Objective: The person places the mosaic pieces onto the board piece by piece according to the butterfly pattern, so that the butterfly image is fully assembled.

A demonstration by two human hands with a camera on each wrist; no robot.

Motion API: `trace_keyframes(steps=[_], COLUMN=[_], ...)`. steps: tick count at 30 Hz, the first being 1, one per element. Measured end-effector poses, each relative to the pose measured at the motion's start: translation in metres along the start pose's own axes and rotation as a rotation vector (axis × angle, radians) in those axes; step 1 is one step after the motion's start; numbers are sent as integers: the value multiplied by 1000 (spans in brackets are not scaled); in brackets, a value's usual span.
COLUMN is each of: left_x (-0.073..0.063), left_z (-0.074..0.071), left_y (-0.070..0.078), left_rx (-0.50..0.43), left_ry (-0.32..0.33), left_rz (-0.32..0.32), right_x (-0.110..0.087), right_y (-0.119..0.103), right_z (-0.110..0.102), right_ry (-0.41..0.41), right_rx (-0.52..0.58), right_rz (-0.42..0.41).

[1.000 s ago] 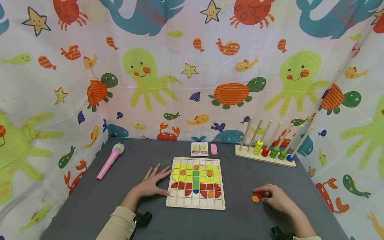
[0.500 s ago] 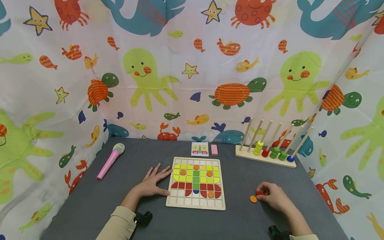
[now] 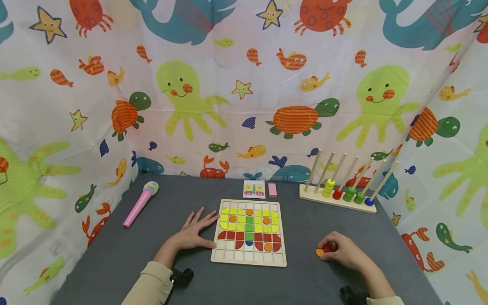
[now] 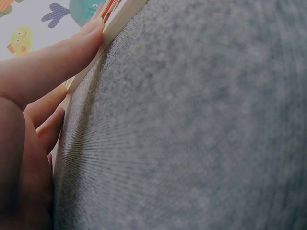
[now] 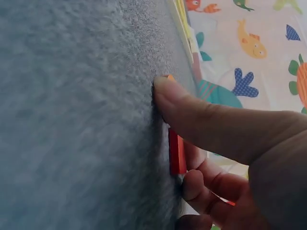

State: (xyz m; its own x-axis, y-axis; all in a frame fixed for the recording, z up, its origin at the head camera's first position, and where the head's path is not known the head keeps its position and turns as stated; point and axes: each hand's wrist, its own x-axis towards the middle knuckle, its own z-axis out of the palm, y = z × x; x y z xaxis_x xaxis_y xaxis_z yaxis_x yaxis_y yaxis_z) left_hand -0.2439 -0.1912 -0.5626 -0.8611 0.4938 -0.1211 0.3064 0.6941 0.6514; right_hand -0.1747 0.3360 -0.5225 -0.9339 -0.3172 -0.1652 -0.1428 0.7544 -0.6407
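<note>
Right hand (image 3: 345,252) pinches red piece (image 5: 176,151); left hand (image 3: 194,233) steadies board (image 3: 249,258).

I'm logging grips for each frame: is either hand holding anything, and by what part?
The right hand pinches a small flat red piece by its edges, beside an orange disc. The left hand holds nothing; it rests flat against the wooden puzzle board.

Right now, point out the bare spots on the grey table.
Bare grey felt lies between the pink toy microphone and the left hand, and between the wooden puzzle board and the right hand. Crowded: the back edge around the wooden bead rack.
</note>
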Motion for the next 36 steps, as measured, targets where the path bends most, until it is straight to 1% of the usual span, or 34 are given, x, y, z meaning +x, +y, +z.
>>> trace_keyframes(steps=[3,5,10,12,17,20,23,27,31,34,36], left_x=[1,1,2,2,2,2,3,3,3,2,2], left_z=[0,0,1,1,1,1,1,1,0,-1,-1], left_y=[-1,-2,-5,-5,-4,-5,-5,-3,-1,-1,-2], left_rx=[9,15,24,20,21,26,25,28,24,28,41], left_ry=[-13,-14,-9,-6,-20,-21,-16,-31,-26,-18,-21], left_rz=[-16,-19,-24,-21,-10,-5,-9,-20,-9,-5,-6], right_x=[8,16,39,47,65,75,83,93,105,114,118], right_y=[-8,-17,-52,-68,-107,-126,-141,-158,-175,-185,-190], right_z=[2,5,20,29,51,64,76,94,114,128,136], right_ry=[9,17,64,69,55,55,40,12,11,1,-1], right_rx=[-7,-10,2,22,77,106,142,159,168,177,163], right_rz=[-7,-14,-9,-12,-46,-73,-102,-138,-128,-89,-70])
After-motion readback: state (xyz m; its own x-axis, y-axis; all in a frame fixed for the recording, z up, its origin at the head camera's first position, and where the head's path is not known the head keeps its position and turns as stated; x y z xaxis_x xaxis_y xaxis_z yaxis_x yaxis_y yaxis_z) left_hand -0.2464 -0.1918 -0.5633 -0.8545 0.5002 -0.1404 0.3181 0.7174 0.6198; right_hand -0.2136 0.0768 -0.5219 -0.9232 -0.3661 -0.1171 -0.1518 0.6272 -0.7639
